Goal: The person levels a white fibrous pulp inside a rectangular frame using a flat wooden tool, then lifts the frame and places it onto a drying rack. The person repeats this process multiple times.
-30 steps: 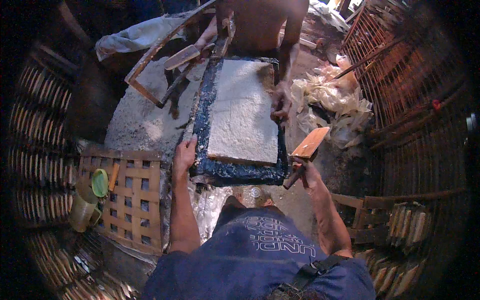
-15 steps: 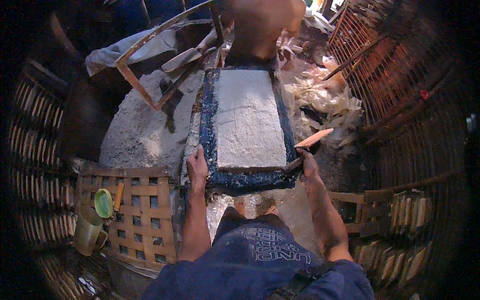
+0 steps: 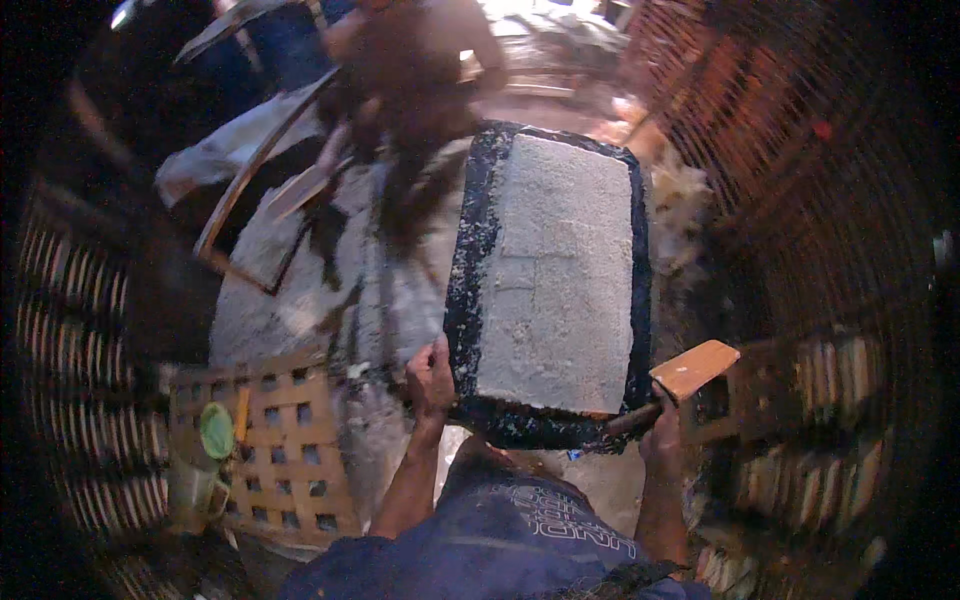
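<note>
A dark, flat board or tray (image 3: 464, 290), speckled with white crumbs, carries a flat rectangular slab of white crumbly material (image 3: 560, 270). Its near left edge is in the grip of my left hand (image 3: 431, 380), thumb up along the side. At the near right corner my right hand (image 3: 662, 432) is closed on the board's edge and also on a tool with a flat wooden blade (image 3: 698, 370), which sticks out to the right. The tool's dark handle lies along the near edge of the board. My fingers underneath are hidden.
Past the board, a blurred person (image 3: 410, 60) stands near a thin wooden frame (image 3: 235, 190). A heap of white crumbly material (image 3: 260, 310) lies at left, behind a woven lattice panel (image 3: 270, 430) with a green-topped jug (image 3: 216, 432). Slatted racks (image 3: 840, 385) stand at right.
The board with the white slab has come up and swung right, away from the heap, carried by both my hands. The other person and the wooden frame have shifted left in view.
</note>
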### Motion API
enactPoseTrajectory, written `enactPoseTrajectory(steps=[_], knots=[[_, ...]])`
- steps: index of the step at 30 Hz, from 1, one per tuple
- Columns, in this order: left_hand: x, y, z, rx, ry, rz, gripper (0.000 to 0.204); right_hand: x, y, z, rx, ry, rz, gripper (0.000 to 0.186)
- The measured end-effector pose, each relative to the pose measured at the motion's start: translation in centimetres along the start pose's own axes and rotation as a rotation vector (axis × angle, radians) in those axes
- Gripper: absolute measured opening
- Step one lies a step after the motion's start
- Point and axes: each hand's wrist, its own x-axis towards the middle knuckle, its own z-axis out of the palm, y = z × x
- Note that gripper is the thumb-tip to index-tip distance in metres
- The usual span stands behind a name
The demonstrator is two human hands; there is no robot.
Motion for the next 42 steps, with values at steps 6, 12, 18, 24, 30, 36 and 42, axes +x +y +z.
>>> enactPoseTrajectory(steps=[6, 12, 18, 24, 30, 36, 42], knots=[[-12.1, 4.0, 7.5, -0.375, -0.305, -0.033, 0.039, -6.2, 0.4, -18.3, 0.367, 0.032, 0.011, 0.023], [-30.7, 7.7, 22.0, -0.387, -0.469, 0.068, 0.039, -6.5, 2.2, -41.1, -0.065, 0.618, -0.119, 0.041], [-54.7, 16.3, 45.4, -0.128, -0.656, 0.185, 0.049, -7.7, -3.8, -70.0, 0.133, 0.998, -0.016, 0.055], [-76.9, 27.3, 73.0, -0.090, -1.277, 0.438, 0.054, -8.6, -5.1, -92.5, 0.298, 1.451, -0.119, 0.047], [-95.4, 25.6, 95.6, 0.044, -1.696, 0.478, 0.044, -4.2, -2.0, -107.9, 0.680, 1.812, -0.177, 0.041], [-114.7, 27.5, 100.8, 0.009, -1.731, 0.844, 0.047, -8.0, 3.6, -117.8, 0.523, 1.999, 0.031, 0.042], [-123.7, 24.5, 104.6, 0.211, -1.926, 0.918, 0.056, -10.8, -0.5, -122.2, 0.584, 2.119, 0.152, 0.056]])
